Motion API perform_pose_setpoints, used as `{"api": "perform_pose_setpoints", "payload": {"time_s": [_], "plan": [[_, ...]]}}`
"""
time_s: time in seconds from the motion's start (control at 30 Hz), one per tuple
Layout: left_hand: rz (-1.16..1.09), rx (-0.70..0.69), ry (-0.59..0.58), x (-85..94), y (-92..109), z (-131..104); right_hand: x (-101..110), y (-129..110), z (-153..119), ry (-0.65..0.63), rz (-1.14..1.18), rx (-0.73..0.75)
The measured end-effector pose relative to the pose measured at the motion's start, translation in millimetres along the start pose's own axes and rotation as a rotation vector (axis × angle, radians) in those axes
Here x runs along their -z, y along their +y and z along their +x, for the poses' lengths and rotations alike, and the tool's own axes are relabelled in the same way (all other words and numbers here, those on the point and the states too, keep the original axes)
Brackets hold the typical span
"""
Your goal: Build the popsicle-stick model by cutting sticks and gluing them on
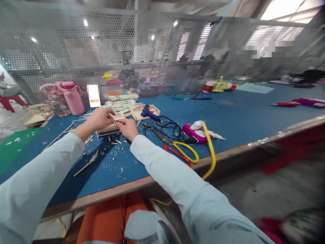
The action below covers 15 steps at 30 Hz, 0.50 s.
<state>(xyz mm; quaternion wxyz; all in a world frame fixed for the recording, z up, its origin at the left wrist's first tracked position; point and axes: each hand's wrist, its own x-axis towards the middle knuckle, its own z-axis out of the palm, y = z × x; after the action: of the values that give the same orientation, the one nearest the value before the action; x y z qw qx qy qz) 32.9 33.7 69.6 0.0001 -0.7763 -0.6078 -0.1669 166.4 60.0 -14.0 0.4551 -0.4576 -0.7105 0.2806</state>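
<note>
Stick frame: the small wooden stick frame (108,130) rests on the blue table (127,176), ahead of the person and between the two forearms, partly hidden by the fingers.
Long axis: it runs roughly left to right, slightly slanted, its right end a little farther from the person.
Left hand: the left hand (100,119) reaches over the frame's far side from the left, fingers curled and narrow above its top; whether a thin stick sits between the tips, I cannot tell.
Right hand: the right hand (129,128) comes in from the right, thumb and finger pinched narrow on the frame's upper right end.
Nearer hand: both are close, their fingertips almost meeting; the frame lies to the left of the right hand, and just below the left hand in the view.
Glue gun: the blue glue gun (150,114) lies beyond and to the right of the right hand, on a second stick frame (136,116).
Scissors: the scissors (175,146) lie right of the right hand, handles toward the table edge.
Scraps: small wood scraps (118,143) are scattered on the near side of the frame.
</note>
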Motion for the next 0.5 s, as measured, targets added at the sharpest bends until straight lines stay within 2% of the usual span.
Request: {"api": "perform_pose_setpoints", "payload": {"time_s": [0.2,0.5], "plan": [[-0.016,0.006,-0.017,1.4,1.2,-2.1,0.3,1.1,1.1,0.011,-0.018,0.029],[-0.012,-0.056,-0.023,3.3,1.8,1.7,-3.2,5.4,2.1,0.023,-0.021,0.023]]}}
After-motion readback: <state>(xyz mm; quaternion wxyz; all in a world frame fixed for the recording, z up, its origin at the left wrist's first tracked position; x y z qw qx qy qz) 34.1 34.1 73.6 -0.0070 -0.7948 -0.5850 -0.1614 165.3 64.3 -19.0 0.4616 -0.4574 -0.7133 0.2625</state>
